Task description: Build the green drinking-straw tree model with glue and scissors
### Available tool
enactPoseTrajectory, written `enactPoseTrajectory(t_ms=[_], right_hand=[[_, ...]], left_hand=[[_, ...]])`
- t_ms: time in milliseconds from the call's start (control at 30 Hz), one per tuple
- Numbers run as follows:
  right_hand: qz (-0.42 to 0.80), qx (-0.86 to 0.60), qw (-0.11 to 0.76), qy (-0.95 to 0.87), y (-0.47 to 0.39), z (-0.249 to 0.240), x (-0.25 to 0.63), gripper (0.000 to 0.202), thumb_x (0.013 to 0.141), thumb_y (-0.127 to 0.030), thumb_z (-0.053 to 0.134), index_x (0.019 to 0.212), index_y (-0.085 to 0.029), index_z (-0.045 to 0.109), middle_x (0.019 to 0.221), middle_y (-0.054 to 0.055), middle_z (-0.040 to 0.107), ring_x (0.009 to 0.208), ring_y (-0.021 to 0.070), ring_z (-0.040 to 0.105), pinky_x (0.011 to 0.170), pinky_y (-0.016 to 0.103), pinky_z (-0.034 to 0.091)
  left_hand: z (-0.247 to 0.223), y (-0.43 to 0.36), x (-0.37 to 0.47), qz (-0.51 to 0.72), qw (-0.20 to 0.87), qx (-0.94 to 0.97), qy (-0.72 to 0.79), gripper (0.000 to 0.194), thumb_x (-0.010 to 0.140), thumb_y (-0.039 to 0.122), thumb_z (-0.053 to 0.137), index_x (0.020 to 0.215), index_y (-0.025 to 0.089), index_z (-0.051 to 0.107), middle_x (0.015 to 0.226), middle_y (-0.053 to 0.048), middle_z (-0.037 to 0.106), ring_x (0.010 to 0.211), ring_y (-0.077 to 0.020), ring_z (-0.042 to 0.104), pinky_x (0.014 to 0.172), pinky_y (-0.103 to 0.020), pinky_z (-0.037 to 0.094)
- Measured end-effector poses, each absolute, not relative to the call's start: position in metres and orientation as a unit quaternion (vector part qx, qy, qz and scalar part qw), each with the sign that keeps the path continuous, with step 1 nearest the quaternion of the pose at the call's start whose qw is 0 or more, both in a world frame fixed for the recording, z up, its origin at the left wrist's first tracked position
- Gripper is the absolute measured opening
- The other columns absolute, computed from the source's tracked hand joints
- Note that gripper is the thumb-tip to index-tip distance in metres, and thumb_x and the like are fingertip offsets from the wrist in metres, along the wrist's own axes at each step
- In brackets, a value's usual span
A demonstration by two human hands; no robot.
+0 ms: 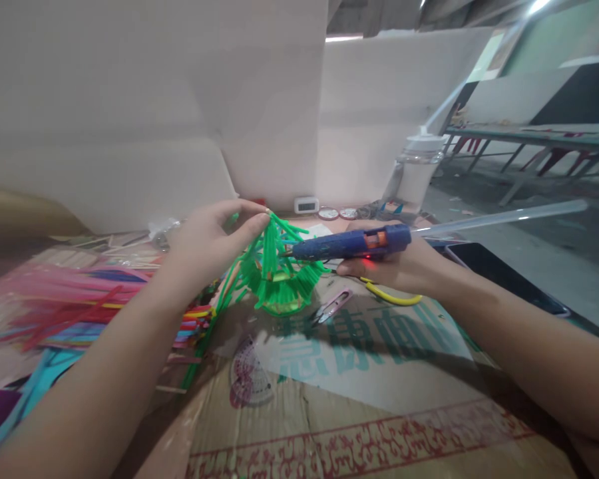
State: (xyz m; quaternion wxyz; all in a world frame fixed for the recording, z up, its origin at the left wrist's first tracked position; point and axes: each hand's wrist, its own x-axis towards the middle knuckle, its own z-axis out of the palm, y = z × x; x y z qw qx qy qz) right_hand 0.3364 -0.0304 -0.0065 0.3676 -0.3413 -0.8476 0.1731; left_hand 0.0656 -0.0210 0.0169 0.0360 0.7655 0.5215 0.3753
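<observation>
My left hand pinches the top of a green pipe-cleaner craft, whose strands fan out into a ring around its base. In my right hand is a blue hot glue gun, with a clear glue stick sticking out of its back end. The gun's nozzle points left and meets the green strands in view; I cannot tell whether it touches them. A small red light glows under its body. Pink-handled thread snips and yellow-handled pliers lie just below the gun.
Colourful pipe cleaners are heaped on the left. A clear protractor lies on the printed board in front. A lidded bottle with a straw stands at the back right, near a phone. A small white digital display sits at the back.
</observation>
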Motion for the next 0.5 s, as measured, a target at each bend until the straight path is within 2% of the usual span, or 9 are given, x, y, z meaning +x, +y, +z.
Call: enactPoseTrajectory(t_ms=[167,400,500], right_hand=[[0.184,-0.314,0.36,-0.859,-0.0325,-0.0039,0.334,0.036,0.081,-0.04,0.072,0.115,-0.028,0.07,0.098,0.003,0.075,0.084,0.0235,0.07,0.074,0.036,0.059],[0.183,-0.33,0.344,-0.86,-0.0333,-0.0036,0.3343,0.023,0.08,-0.039,0.072,0.096,-0.023,0.072,0.088,0.003,0.074,0.076,0.0208,0.067,0.066,0.032,0.054],[0.179,-0.329,0.346,-0.86,-0.0336,-0.0036,0.334,0.022,0.08,-0.039,0.072,0.095,-0.023,0.071,0.087,0.002,0.073,0.075,0.0198,0.066,0.066,0.031,0.053]], left_hand=[[0.0158,-0.0199,0.065,0.377,0.046,0.762,0.524,0.039,0.087,0.055,0.055,0.105,0.026,0.074,0.096,-0.001,0.075,0.085,-0.0216,0.066,0.079,-0.031,0.048],[0.0149,-0.0189,0.0653,0.383,0.048,0.765,0.515,0.04,0.087,0.056,0.055,0.104,0.025,0.074,0.094,-0.002,0.075,0.084,-0.0215,0.066,0.078,-0.031,0.048],[0.0151,-0.0193,0.0655,0.384,0.045,0.765,0.516,0.04,0.087,0.056,0.055,0.104,0.025,0.074,0.095,-0.002,0.075,0.084,-0.022,0.066,0.078,-0.032,0.048]])
